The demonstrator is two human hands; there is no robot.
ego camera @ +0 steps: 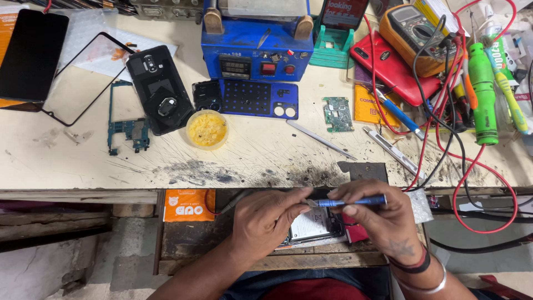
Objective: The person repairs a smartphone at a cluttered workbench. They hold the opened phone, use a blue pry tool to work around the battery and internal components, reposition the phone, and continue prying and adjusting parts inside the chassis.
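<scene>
My right hand grips a slim blue screwdriver, held level just below the bench's front edge. The fingertips of my left hand pinch the screwdriver's metal tip end. Under both hands lies an opened phone with its pale battery showing, resting on a lower wooden shelf. Most of the phone is hidden by my hands.
On the scratched bench: a blue heating station, a yellow flux tin, a black phone back, green circuit boards, tweezers, a glass panel, an orange multimeter, red and black leads, a green tool.
</scene>
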